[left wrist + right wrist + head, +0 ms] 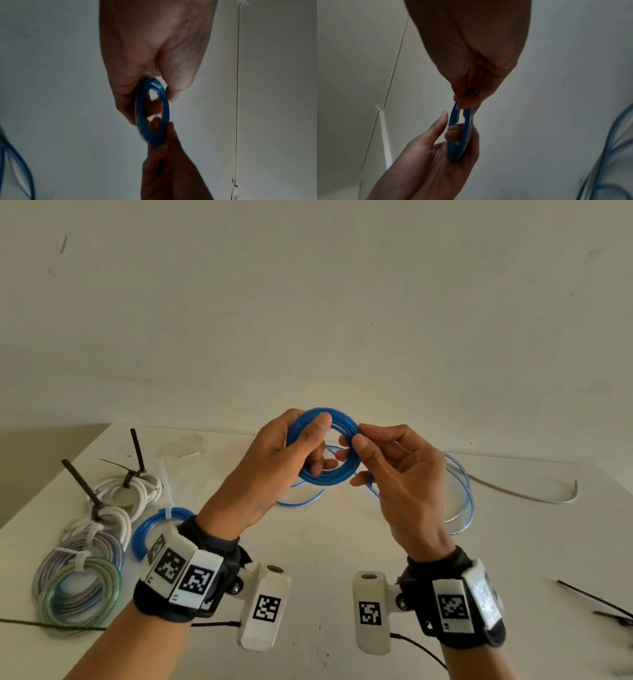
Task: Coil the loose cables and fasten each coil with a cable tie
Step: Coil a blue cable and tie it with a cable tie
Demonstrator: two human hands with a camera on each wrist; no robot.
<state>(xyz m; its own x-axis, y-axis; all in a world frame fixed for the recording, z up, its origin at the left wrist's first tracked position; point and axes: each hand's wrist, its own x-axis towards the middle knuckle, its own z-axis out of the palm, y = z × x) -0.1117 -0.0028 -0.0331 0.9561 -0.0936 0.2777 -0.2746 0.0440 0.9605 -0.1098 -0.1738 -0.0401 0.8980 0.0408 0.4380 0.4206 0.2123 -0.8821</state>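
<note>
I hold a small blue cable coil (pixel 325 478) up in the air above the white table (pixel 329 542). My left hand (pixel 320 445) grips the coil's left side, with the thumb laid across the top and the fingers through the ring. On the coil's right edge, my right hand (pixel 356 440) pinches the strand between thumb and forefinger. The rest of this blue cable (pixel 466 491) trails loose down to the table on the right. The wrist views show the coil (pixel 166 108) (pixel 469 128) edge-on between both hands.
Tied coils lie at the left: white ones (pixel 137 491) with black ties, a blue one (pixel 150 525) with a white tie, and grey and green ones (pixel 82 587). A loose white cable (pixel 531 498) lies back right. Black cable ties (pixel 596 601) lie at the right edge.
</note>
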